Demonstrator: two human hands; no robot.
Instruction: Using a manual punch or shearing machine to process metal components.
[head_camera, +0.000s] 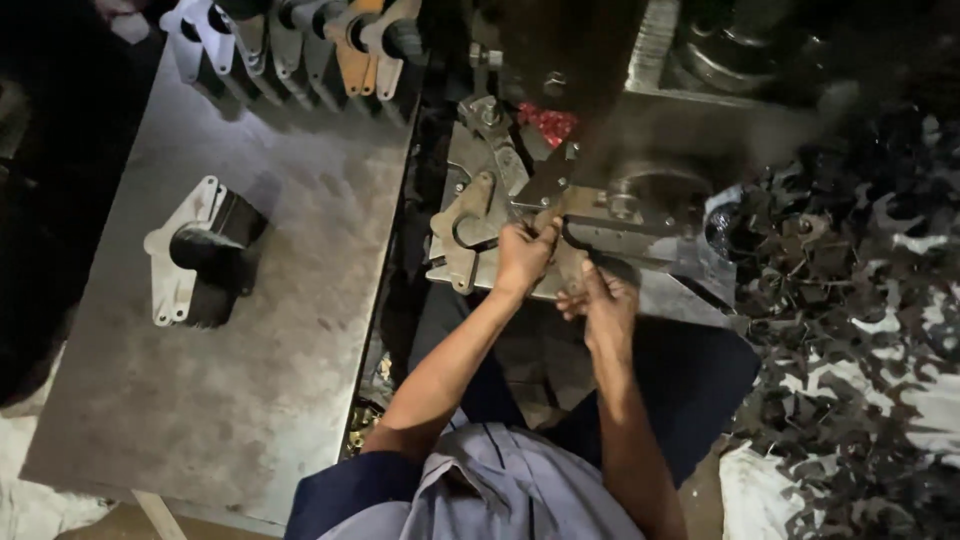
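Observation:
My left hand (522, 255) grips a flat metal bracket piece (467, 232) lying on the fixture of a press machine (640, 215). Just to its right, my right hand (603, 298) is at the fixture's lower edge, its fingers curled on a metal part under the press head. What exactly the right fingers pinch is hidden in shadow. Both forearms reach up from the bottom of the view.
A grey metal table (280, 300) on the left carries one finished bracket with a black cylinder (200, 255). A row of similar brackets (300, 35) lines its far edge. A heap of dark sheet-metal scrap (860, 300) fills the right side.

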